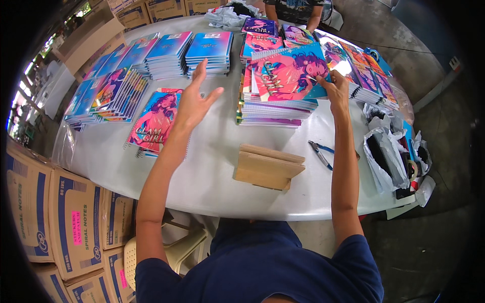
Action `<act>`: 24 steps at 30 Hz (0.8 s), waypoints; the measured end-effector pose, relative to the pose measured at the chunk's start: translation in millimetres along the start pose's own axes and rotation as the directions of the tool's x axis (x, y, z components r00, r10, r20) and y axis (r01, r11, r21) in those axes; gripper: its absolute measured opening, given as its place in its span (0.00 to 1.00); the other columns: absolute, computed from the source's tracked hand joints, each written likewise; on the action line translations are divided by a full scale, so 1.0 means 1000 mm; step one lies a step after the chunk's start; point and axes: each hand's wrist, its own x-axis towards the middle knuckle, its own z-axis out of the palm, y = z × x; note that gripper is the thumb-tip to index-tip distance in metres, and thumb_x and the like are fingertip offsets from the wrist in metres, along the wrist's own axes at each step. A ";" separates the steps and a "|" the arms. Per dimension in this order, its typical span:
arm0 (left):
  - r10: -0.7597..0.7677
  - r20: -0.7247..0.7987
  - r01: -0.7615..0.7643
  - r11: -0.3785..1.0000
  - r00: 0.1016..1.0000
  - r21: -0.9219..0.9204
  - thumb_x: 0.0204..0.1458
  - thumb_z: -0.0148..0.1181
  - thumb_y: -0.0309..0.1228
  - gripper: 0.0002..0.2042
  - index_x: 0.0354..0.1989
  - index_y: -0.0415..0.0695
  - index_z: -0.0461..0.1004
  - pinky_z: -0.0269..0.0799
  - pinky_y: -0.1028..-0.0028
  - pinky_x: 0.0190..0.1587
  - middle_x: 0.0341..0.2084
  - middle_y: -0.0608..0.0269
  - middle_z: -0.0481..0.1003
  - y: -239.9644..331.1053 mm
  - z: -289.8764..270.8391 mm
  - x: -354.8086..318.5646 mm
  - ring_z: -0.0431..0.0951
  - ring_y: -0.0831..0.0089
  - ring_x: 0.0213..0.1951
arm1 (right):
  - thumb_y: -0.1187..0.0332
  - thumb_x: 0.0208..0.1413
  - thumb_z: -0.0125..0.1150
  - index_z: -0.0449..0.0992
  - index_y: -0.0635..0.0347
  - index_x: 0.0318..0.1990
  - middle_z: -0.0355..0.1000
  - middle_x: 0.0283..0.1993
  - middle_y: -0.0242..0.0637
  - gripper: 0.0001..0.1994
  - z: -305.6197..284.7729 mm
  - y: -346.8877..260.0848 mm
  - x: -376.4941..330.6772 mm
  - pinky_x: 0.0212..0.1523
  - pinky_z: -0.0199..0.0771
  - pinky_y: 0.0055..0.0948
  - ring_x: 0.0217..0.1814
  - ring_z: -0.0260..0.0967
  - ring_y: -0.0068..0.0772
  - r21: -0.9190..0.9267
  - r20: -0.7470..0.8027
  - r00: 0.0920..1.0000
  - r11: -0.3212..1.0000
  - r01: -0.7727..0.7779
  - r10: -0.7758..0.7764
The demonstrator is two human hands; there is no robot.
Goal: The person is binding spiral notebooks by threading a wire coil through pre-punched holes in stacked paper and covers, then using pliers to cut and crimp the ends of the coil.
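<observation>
My right hand (337, 91) pinches the right edge of a pink-and-teal spiral notebook (288, 76) with an illustrated figure on its cover. The notebook is tilted above a tall stack of notebooks (275, 112), whose lower layers show beneath it. My left hand (196, 101) is raised with its fingers apart and holds nothing. It is nearest to a short pile of similar pink notebooks (154, 118) on the table, partly covered by my left forearm.
A brown wooden stand (268, 167) and blue-handled pliers (322, 153) lie on the white table (212, 194). Blue notebook stacks (209, 48) line the far left. Plastic-wrapped black coils (386, 156) sit at right. Cardboard boxes (76, 222) stand lower left. Another person (293, 11) is opposite.
</observation>
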 end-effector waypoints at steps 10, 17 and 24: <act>-0.208 0.230 0.310 0.668 0.951 -0.677 0.54 0.65 0.32 0.22 0.55 0.38 0.68 0.66 0.71 0.54 0.48 0.62 0.74 0.061 0.051 -0.003 0.72 0.77 0.49 | 0.69 0.56 0.65 0.68 0.65 0.42 0.72 0.38 0.32 0.13 -0.006 -0.060 -0.104 0.46 0.65 0.22 0.40 0.64 0.21 0.412 0.001 0.986 0.899 0.150 -0.165; -0.131 0.302 0.305 0.690 0.944 -0.656 0.58 0.61 0.34 0.17 0.53 0.40 0.70 0.69 0.73 0.50 0.43 0.66 0.77 0.055 0.058 -0.048 0.75 0.79 0.44 | 0.52 0.64 0.53 0.62 0.62 0.54 0.72 0.47 0.39 0.22 -0.032 -0.045 -0.159 0.51 0.70 0.32 0.48 0.69 0.25 0.384 0.322 0.946 0.909 -0.160 0.031; -0.008 0.494 0.480 0.247 0.869 -0.842 0.54 0.61 0.43 0.25 0.57 0.43 0.66 0.70 0.60 0.55 0.52 0.61 0.73 0.050 0.072 -0.039 0.75 0.66 0.51 | 0.44 0.65 0.41 0.61 0.58 0.65 0.68 0.60 0.40 0.31 -0.041 -0.044 -0.153 0.60 0.68 0.39 0.57 0.69 0.34 0.665 0.571 0.784 0.423 -0.615 0.243</act>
